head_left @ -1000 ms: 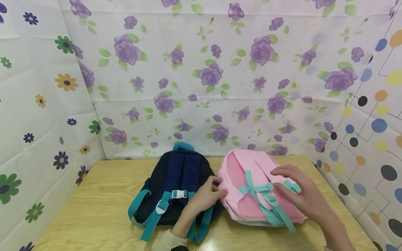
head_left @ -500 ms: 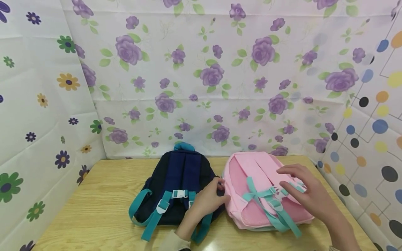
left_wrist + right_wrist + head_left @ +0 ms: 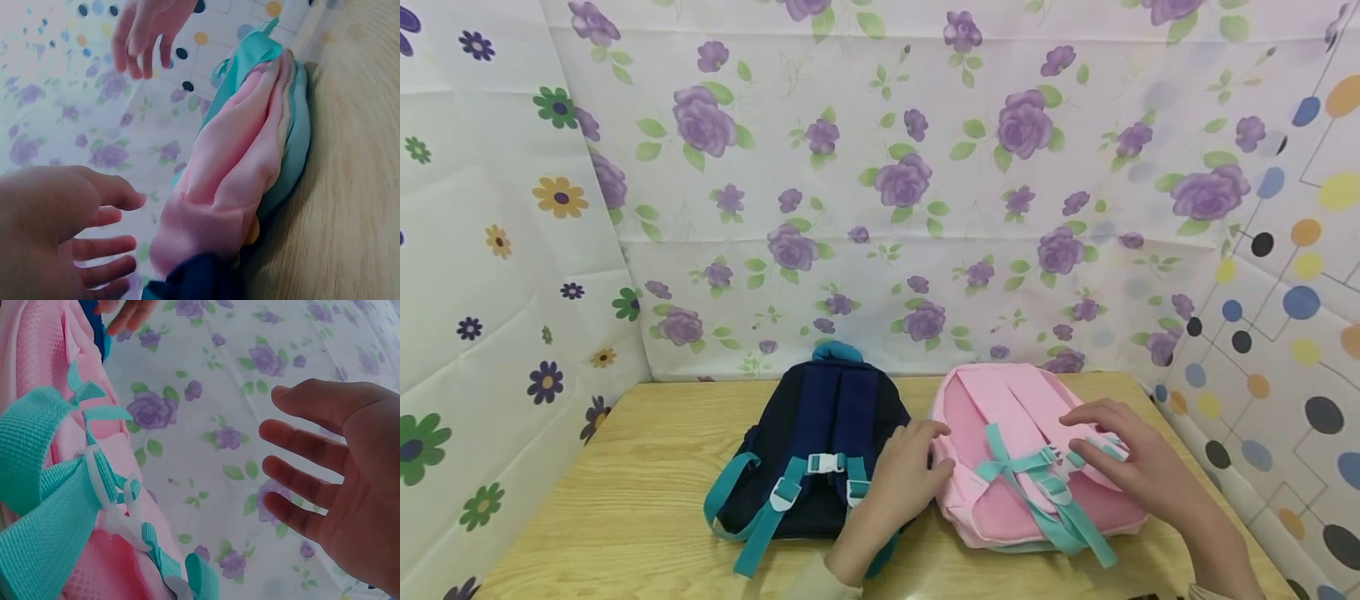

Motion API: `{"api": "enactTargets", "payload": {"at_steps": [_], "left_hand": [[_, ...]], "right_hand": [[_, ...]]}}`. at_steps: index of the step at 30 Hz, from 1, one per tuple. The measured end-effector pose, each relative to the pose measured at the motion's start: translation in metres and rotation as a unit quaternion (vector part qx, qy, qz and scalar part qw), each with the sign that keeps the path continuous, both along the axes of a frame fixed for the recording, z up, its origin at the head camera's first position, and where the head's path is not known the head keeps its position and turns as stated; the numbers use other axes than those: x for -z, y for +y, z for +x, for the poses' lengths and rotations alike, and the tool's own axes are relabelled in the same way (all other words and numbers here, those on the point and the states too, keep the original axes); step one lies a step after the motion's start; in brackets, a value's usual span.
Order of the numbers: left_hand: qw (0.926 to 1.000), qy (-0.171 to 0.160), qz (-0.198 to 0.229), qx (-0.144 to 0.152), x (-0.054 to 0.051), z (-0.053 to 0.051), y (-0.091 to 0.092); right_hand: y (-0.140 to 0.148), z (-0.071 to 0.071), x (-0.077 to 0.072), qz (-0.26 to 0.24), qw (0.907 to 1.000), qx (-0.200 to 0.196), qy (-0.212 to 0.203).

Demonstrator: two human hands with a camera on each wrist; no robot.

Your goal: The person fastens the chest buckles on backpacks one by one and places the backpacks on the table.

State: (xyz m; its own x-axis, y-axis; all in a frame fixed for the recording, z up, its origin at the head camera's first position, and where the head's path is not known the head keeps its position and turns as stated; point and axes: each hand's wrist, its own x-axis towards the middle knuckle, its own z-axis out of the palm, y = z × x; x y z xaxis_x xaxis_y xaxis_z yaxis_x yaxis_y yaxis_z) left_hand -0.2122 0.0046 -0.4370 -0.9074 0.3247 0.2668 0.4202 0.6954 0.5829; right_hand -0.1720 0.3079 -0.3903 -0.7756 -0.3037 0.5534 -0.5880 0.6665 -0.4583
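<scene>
A pink backpack (image 3: 1037, 375) with teal straps lies back side up on the right of the table. My left hand (image 3: 906, 471) hovers by its left side, fingers relaxed; the left wrist view shows a gap between that hand (image 3: 69, 231) and the pink backpack (image 3: 219, 162). Above the pack's right part is my right hand (image 3: 1138, 462), fingers apart and holding nothing; in the right wrist view this hand (image 3: 344, 469) stands clear of the teal straps (image 3: 62, 494). A navy backpack (image 3: 820, 417) with teal straps and a white buckle (image 3: 827, 463) lies to the left, partly behind my left forearm.
Both packs rest on a light wooden table (image 3: 617, 500). Behind it hangs a white cloth with purple flowers (image 3: 902, 179). Cloth walls with daisies (image 3: 546, 382) and coloured dots (image 3: 1303, 302) stand at the left and right.
The pink backpack has shifted slightly right, away from the navy one. My left hand has come off its side edge. The right hand has drifted a little right, fingers still spread.
</scene>
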Motion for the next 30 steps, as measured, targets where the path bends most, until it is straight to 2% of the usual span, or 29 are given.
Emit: {"api": "enactTargets", "payload": {"at_steps": [2,4,9,15,25,30], "left_hand": [[0.9993,0.027,-0.012,0.021,-0.003,0.002,0.006],[0.9981,0.037,-0.019,0.046,-0.005,0.002,0.013],[0.9945,0.026,-0.015,0.101,-0.008,-0.002,0.032],[0.9900,0.029,-0.014,0.137,-0.010,-0.011,0.055],[0.9884,0.017,-0.026,0.149,-0.008,-0.019,0.088],[0.9909,0.010,-0.030,0.131,0.000,-0.022,0.101]], "right_hand": [[0.001,-0.001,0.001,0.002,1.0000,-0.007,-0.002],[0.002,-0.002,0.003,0.003,0.9999,-0.013,-0.003],[0.005,-0.003,0.004,0.008,0.9999,-0.012,-0.004],[0.009,-0.003,0.005,0.012,0.9998,-0.009,-0.013],[0.012,-0.005,0.007,0.022,0.9996,-0.010,-0.012],[0.014,-0.006,0.007,0.025,0.9995,-0.014,-0.011]]}}
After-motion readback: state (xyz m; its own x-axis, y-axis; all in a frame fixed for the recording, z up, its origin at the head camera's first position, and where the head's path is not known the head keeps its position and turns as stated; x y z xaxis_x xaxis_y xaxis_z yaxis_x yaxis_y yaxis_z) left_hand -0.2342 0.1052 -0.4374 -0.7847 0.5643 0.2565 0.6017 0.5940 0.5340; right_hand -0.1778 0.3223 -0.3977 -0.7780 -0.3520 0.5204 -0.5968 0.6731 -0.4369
